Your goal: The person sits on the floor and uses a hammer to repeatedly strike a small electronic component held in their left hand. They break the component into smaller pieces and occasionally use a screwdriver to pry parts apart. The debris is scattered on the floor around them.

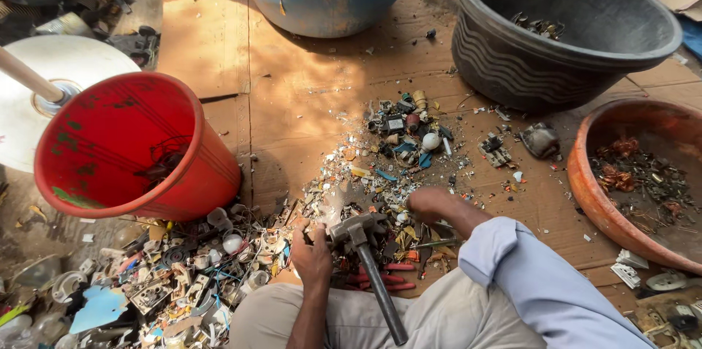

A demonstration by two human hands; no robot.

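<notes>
Left hand (311,246) curls closed, pinching a small scrap piece (319,228) just beside the hammer (360,230) head. Right hand (426,203) reaches past the hammer, fingers bent down into the broken scrap pile (398,151); its grip is hidden. Red bucket (124,148) leans well off to the hammer's left.
</notes>
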